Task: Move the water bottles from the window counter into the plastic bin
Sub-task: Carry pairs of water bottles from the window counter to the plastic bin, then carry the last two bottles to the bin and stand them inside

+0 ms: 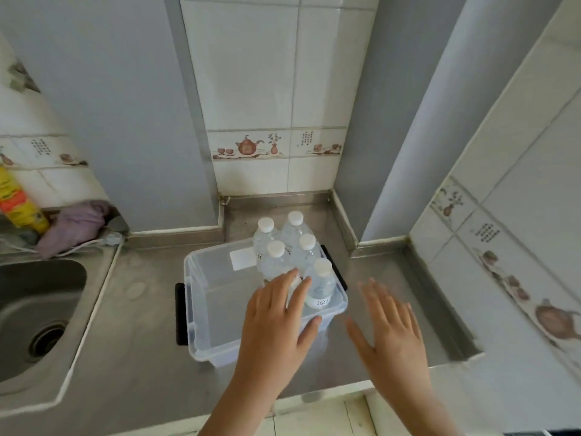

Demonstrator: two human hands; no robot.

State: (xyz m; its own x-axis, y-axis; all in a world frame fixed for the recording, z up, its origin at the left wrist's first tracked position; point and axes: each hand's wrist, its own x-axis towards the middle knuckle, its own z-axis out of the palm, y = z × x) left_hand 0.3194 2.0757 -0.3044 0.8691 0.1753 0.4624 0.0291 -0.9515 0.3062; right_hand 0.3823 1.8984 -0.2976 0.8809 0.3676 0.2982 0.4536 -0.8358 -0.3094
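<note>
Left hand (pixel 276 325): hovered above near right part of plastic bin (pixel 201 309), fingers (pixel 287 280) spread, holding nothing.
Right hand (pixel 390 335): hung over steel bench (pixel 132 341) just right of bin, fingers splayed, empty.
Water bottles (pixel 298 256): stood upright in bin's right half (five white caps visible), clustered together.
Sink (pixel 37 316): sat at far left, well apart from bin.
</note>
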